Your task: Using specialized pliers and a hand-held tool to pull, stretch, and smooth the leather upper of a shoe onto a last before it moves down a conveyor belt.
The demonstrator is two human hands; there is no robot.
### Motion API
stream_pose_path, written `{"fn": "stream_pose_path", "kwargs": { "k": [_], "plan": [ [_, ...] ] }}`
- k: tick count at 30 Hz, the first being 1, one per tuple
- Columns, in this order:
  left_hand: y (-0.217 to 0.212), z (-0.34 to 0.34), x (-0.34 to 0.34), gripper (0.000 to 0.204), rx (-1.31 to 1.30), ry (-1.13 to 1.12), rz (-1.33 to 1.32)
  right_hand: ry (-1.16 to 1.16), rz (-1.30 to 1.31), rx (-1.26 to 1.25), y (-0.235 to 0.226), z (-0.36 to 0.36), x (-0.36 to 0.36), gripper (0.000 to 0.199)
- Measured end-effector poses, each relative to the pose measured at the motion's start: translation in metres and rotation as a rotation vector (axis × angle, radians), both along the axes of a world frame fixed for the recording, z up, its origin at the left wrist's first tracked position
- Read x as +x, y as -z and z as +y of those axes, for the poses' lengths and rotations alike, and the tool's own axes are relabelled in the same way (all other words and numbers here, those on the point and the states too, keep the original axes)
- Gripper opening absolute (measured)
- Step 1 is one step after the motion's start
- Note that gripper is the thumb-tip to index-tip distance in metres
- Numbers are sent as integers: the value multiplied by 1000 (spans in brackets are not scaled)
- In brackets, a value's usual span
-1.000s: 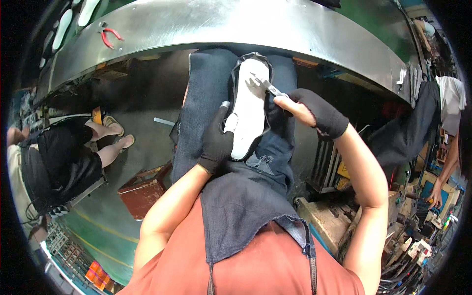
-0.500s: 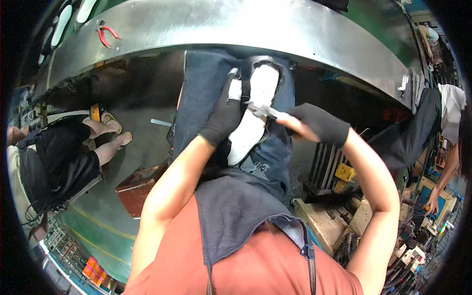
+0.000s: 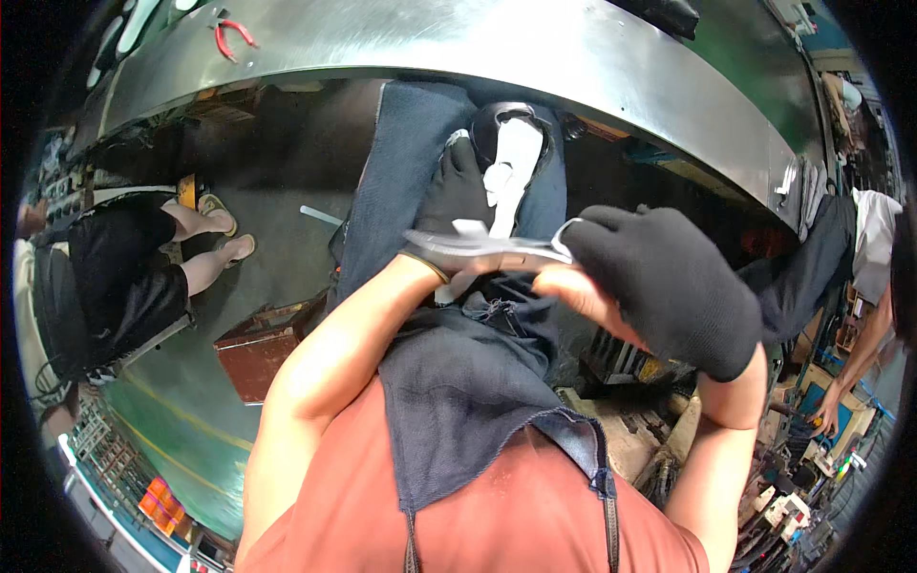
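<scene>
On my lap lies a long shoe-shaped piece [image 3: 517,143], white along the middle with a black rim at its far end. My left hand [image 3: 457,196], in a black glove, grips its left side, fingers pointing away from me. A crumpled white bit [image 3: 498,180] sits on the piece beside those fingers. Closer to me, my gloved right hand [image 3: 659,277] is closed on silver scissors [image 3: 492,254], blurred by motion, with a loop around the fingers. Their blades point left, passing above my left wrist. The near end of the piece is partly hidden under the scissors and forearm.
Across the front runs a curved metal bench [image 3: 458,43], with red-handled pliers [image 3: 229,38] at its left. A brown box [image 3: 258,353] stands on the floor at left. A seated person [image 3: 124,267] is at left, and another person's arm [image 3: 855,358] reaches in at right.
My right hand has pulled back toward me, lifting the scissors off the white piece. The scissors now point left across my left wrist. My left hand stays at the piece.
</scene>
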State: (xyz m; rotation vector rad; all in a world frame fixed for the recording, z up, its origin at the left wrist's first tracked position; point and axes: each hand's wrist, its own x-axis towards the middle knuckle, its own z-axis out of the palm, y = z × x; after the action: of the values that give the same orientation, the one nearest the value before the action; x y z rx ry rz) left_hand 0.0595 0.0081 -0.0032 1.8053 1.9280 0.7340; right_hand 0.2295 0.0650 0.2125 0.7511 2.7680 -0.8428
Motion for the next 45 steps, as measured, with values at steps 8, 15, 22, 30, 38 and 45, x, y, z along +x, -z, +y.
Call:
{"fn": "stream_pose_path", "kwargs": {
  "k": [8, 15, 22, 30, 38, 45],
  "plan": [
    [34, -91, -6, 79, 115, -113, -308, 411, 49, -351, 150, -22, 52, 38],
    [11, -76, -47, 61, 112, 102, -177, 592, 87, -748, 172, -61, 73, 38],
    [-7, -100, -15, 86, 37, -27, -271, 345, -183, -454, 128, -53, 16, 51],
    [13, -93, -18, 78, -214, -3, -304, 403, 212, 32, 214, -95, 46, 33],
    [16, -79, -43, 68, -455, 119, -269, 383, 140, 137, 222, -107, 54, 31],
    [31, -55, -11, 57, -368, -80, -873, 433, 68, -182, 197, -99, 62, 34]
  ]
}}
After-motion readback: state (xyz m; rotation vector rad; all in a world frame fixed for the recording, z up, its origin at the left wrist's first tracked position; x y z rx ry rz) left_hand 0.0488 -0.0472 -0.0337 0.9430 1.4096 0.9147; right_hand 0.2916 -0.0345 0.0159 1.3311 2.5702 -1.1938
